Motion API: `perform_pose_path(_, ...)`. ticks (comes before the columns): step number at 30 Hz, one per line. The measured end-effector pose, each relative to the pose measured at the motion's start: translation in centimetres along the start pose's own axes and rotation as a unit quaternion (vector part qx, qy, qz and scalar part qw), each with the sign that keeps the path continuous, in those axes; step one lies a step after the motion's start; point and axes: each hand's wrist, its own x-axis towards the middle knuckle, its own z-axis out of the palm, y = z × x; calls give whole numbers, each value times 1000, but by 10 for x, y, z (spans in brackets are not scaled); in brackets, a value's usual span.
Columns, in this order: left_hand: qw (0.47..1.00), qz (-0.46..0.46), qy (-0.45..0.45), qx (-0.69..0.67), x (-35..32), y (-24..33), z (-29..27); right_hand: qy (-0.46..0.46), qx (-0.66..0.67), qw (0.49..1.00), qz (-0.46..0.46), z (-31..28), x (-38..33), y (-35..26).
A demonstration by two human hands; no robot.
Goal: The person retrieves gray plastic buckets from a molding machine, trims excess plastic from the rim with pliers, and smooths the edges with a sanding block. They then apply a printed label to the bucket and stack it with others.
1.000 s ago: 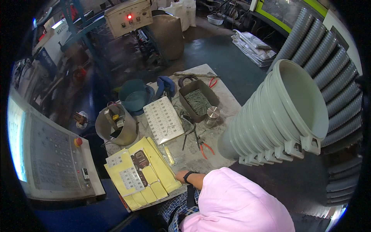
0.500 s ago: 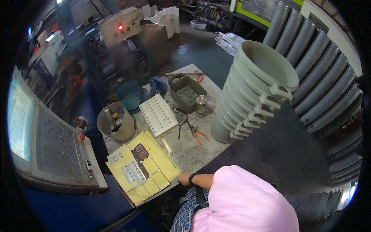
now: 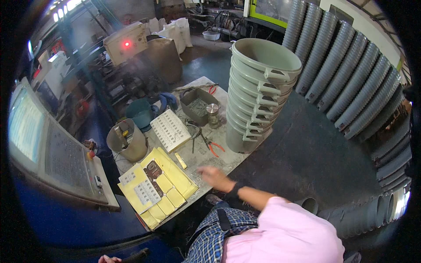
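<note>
The fingers (image 3: 202, 170) of the right hand (image 3: 212, 176) are spread low over the surface (image 3: 219, 163), empty. Red-handled pliers (image 3: 213, 147) lie just beyond them, pointing away toward the bucket stack (image 3: 258, 87). Half a second ago that hand lay nearer the yellow sheets (image 3: 169, 184); the left hand is barely seen.

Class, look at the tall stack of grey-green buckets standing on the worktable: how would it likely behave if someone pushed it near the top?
The stack of buckets is tall over a narrow base and seems to lean slightly, so a high push would probably tip it. It stands near the edge of the worktable, so it might fall off. The buckets look like thin nested plastic, probably light.
</note>
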Motion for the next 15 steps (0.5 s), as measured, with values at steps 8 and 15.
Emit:
perform_pose_path(8, 1000, -13, -12, -13, 2, 0, -3, 478, -325, 803, -145, -297, 68, -130)
perform_pose_path(15, 999, -18, -10, -33, 6, -8, -5, 195, -440, 870, -103, -328, 91, -92)
